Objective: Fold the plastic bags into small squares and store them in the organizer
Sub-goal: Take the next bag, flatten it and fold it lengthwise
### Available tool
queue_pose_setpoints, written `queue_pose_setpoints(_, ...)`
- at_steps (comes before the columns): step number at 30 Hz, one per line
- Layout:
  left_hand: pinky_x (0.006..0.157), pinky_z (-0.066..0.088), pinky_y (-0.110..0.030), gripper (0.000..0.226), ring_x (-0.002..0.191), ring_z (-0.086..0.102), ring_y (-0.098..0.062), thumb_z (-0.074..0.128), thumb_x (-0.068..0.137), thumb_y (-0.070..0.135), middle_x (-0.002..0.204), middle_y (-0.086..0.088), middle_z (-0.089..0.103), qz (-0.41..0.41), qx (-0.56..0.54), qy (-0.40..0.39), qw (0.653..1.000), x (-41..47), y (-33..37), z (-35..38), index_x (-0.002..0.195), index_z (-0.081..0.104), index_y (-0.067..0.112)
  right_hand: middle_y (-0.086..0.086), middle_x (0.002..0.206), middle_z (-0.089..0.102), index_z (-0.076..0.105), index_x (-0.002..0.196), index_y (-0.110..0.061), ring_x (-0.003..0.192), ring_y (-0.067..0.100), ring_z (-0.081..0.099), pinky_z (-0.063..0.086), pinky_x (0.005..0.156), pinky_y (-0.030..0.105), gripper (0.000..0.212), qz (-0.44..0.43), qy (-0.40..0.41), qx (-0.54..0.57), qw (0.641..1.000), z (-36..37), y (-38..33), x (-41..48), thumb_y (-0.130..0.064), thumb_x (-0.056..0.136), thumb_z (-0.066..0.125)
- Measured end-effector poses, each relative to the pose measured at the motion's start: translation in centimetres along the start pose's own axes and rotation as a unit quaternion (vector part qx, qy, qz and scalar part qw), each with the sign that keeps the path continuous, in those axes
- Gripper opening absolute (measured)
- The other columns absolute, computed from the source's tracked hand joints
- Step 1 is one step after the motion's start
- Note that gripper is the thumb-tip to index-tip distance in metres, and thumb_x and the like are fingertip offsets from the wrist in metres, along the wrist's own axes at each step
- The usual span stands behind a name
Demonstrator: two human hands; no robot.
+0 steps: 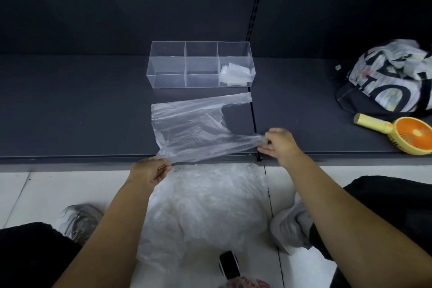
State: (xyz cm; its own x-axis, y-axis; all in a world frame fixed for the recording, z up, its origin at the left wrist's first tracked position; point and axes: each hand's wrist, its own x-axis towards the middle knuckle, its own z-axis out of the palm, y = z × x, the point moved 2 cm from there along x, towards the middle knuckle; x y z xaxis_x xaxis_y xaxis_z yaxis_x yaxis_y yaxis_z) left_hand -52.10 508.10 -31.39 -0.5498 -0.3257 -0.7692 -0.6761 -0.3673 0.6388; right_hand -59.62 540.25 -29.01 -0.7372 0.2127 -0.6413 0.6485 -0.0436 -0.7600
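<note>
As the left hand pinched a corner of the bag & the right hand its handle, it lay on the shelf before the organizer; prob. best pulled taut, edges matched.

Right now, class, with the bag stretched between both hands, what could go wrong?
The plastic bag is wrinkled and held only at its near edge by the left hand and right hand, so the fold may come crooked. That edge sits at the shelf front; it might slip onto the pile of bags below.
</note>
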Motion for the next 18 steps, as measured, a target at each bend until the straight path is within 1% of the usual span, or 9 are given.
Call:
queue_pose_setpoints(2,0.045,0.051,-0.015,0.004,0.063,0.066,-0.014,0.063,0.09,0.002,0.079,-0.009,0.067,0.001,0.01,0.001,1.0,0.0,-0.2,-0.5,0.09,0.062,0.005,0.015,0.079,0.059,0.046,0.095,-0.004,0.052,0.016,0.048,0.055,0.071,0.04,0.004,0.091,-0.076,0.14,0.983,0.1,0.2,0.0,-0.007,0.092,0.046)
queue_pose_setpoints(4,0.045,0.051,-0.015,0.003,0.067,0.066,-0.015,0.064,0.089,0.003,0.081,-0.01,0.068,-0.001,0.013,0.003,1.0,-0.1,-0.3,-0.8,0.09,0.063,0.005,0.013,0.085,0.06,0.052,0.099,-0.004,0.064,0.018,0.053,0.056,0.071,0.037,0.013,0.105,-0.09,0.143,0.98,0.0,0.4,0.2,-0.015,0.094,0.057)
queue_pose_setpoints(5,0.045,0.051,-0.015,0.002,0.068,0.066,-0.015,0.065,0.089,0.004,0.081,-0.01,0.068,-0.004,0.014,0.005,1.0,-0.1,-0.3,-0.9,0.089,0.063,0.005,0.012,0.086,0.06,0.055,0.105,-0.002,0.068,0.018,0.055,0.057,0.067,0.033,0.018,0.089,-0.081,0.115,0.986,0.1,0.4,0.1,-0.011,0.091,0.062)
queue_pose_setpoints(7,0.045,0.051,-0.015,0.004,0.069,0.065,-0.016,0.065,0.09,0.008,0.082,-0.009,0.068,-0.006,0.015,0.01,1.0,-0.1,-0.3,-0.9,0.088,0.063,0.006,0.012,0.086,0.061,0.053,0.119,0.004,0.073,0.017,0.06,0.057,0.06,0.025,0.035,0.048,-0.052,0.067,0.995,0.3,0.5,0.0,0.006,0.086,0.064)
queue_pose_setpoints(9,0.045,0.051,-0.015,0.006,0.071,0.066,-0.016,0.067,0.089,0.012,0.082,-0.008,0.068,-0.007,0.013,0.018,1.0,-0.1,-0.4,-1.0,0.088,0.063,0.007,0.014,0.084,0.06,0.051,0.123,0.009,0.075,0.019,0.061,0.057,0.06,0.019,0.042,0.018,-0.02,0.048,0.999,0.0,0.5,-0.1,0.015,0.082,0.062)
queue_pose_setpoints(12,0.048,0.052,-0.015,0.007,0.071,0.066,-0.015,0.069,0.087,0.012,0.083,-0.007,0.068,-0.013,-0.008,0.026,1.0,0.0,-0.8,-1.1,0.088,0.063,0.008,0.012,0.081,0.061,0.055,0.119,0.01,0.082,0.024,0.062,0.056,0.077,0.026,0.04,-0.024,0.051,0.039,0.998,-1.0,0.7,0.4,0.016,0.08,0.064)
queue_pose_setpoints(14,0.053,0.052,-0.017,0.007,0.071,0.066,-0.015,0.068,0.087,0.01,0.084,-0.008,0.068,-0.019,-0.011,0.03,0.999,-0.1,-1.0,-1.2,0.088,0.062,0.008,0.01,0.079,0.063,0.059,0.114,0.008,0.077,0.022,0.062,0.054,0.081,0.027,0.036,-0.042,0.11,0.022,0.993,-1.5,0.7,0.7,0.014,0.08,0.065)
queue_pose_setpoints(17,0.061,0.052,-0.023,0.012,0.073,0.067,-0.019,0.068,0.086,0.004,0.087,-0.013,0.069,-0.039,0.015,0.022,0.999,0.0,-1.2,-1.4,0.095,0.061,0.005,0.005,0.077,0.065,0.064,0.109,0.001,0.067,0.013,0.059,0.05,0.06,0.01,0.03,-0.054,0.172,-0.052,0.982,-2.6,0.8,0.7,0.008,0.08,0.066)
queue_pose_setpoints(18,0.063,0.052,-0.025,0.015,0.076,0.068,-0.02,0.07,0.084,0.003,0.091,-0.014,0.07,-0.049,0.037,0.002,0.998,-0.1,-1.1,-1.4,0.098,0.062,0.004,0.007,0.083,0.067,0.064,0.109,0.0,0.07,0.015,0.061,0.048,0.057,0.008,0.029,-0.053,0.183,-0.09,0.978,-3.0,0.8,0.7,0.008,0.082,0.064)
